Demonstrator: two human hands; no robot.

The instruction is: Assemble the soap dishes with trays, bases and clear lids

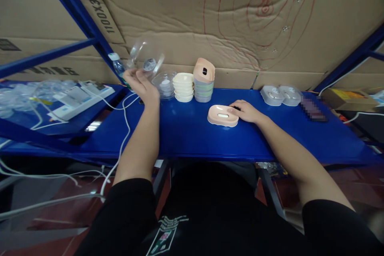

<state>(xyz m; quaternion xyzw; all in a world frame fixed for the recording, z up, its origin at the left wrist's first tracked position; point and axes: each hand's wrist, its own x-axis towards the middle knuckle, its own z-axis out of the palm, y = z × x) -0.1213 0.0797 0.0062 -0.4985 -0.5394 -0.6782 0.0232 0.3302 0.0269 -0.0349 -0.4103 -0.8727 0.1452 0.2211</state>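
My left hand (142, 84) is raised at the left of the blue table, its fingers closed on a clear plastic shell (147, 58). A pink oval dish (216, 120) with a white slot lies on the table. Around the right edge of that dish, my right hand (244, 110) is closed. Behind stands a stack of cream dishes (183, 88). Beside it is a stack of grey and green dishes (204, 91), with a tilted pink dish (205, 70) on top. More clear shells (165, 84) sit just left of the cream stack.
Two packed pale dishes (281, 95) lie at the back right, near a blurred dark object (313, 109). A bottle (117, 64) stands behind my left hand. White cables (126, 124) hang over the table's left part, and cardboard (168, 16) walls the back.
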